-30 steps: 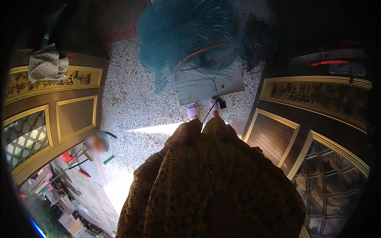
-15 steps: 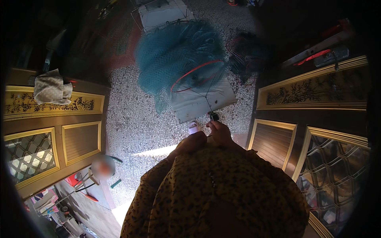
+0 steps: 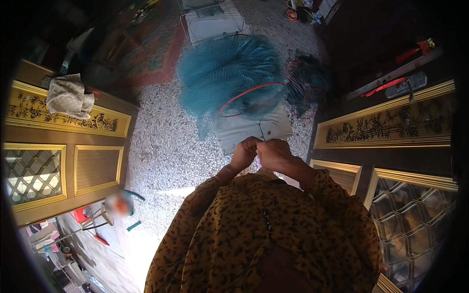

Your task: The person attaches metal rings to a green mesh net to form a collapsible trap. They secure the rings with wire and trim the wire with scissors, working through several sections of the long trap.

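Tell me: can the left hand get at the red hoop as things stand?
Probably yes: the left hand is nearby, with only thin dark cord and pale mat visible between it and the red hoop. Reaching it likely means stretching forward.

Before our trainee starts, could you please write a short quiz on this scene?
1. True or false: the left hand and the right hand are close together in front of the body.
2. Which colour is the hoop at the near side of the blue-green net? A white, B red, C yellow.
3. Fill the gap: the pale patterned cloth hangs at the door on the picture's ____ side.

Key: 1 true; 2 B; 3 left.
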`<state>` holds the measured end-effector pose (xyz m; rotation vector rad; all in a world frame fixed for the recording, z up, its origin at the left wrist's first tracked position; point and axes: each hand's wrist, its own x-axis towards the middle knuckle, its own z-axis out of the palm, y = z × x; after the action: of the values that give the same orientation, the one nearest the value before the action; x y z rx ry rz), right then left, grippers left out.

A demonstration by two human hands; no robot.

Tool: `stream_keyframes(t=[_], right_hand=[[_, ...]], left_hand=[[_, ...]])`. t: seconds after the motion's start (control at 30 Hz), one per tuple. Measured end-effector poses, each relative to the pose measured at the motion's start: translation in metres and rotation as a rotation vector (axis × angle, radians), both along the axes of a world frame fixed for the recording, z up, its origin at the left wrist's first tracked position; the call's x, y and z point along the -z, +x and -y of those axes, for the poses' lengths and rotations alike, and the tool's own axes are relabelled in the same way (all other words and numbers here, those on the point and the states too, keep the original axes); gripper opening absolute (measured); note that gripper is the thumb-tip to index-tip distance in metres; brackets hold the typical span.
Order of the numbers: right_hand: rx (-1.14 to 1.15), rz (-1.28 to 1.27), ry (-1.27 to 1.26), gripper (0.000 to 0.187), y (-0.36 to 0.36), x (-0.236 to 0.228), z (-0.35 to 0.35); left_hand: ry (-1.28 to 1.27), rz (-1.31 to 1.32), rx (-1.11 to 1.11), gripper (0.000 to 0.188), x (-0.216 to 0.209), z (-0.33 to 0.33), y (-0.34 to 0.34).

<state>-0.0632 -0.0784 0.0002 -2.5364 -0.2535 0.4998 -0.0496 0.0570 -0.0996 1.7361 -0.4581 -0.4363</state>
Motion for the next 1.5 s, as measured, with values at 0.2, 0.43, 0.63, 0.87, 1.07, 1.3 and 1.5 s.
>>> stream_keyframes(t=[0.2, 0.43, 0.63, 0.87, 1.07, 1.3, 1.5], right_hand=[[-0.009, -0.096, -0.146, 0.013, 0.061, -0.006, 0.036], [0.069, -0.086, 0.03, 0.015, 0.067, 0.029, 0.054], [0.027, -0.1, 0.043, 0.018, 0.073, 0.045, 0.065], [0.127, -0.238, 0.316, 0.025, 0.064, 0.095, 0.085], [0.343, -0.745, 0.674, 0.016, 0.053, 0.116, 0.085], [0.395, -1.104, 0.844, 0.017, 0.053, 0.131, 0.086], [0.316, -0.95, 0.822, 0.023, 0.045, 0.123, 0.085]], left_hand=[[-0.458, -0.574, -0.227, 0.005, 0.023, 0.019, -0.002], [-0.434, -0.626, -0.517, 0.006, 0.02, 0.037, -0.01], [0.141, 0.137, -0.512, 0.01, 0.016, 0.041, -0.015], [0.518, 0.275, -0.472, 0.011, 0.001, 0.046, -0.013], [0.241, 0.025, -0.553, 0.011, 0.028, 0.049, -0.011], [-0.101, -0.321, -0.619, 0.004, 0.025, 0.054, -0.011], [0.181, -0.256, -0.515, 0.013, 0.01, 0.048, -0.015]])
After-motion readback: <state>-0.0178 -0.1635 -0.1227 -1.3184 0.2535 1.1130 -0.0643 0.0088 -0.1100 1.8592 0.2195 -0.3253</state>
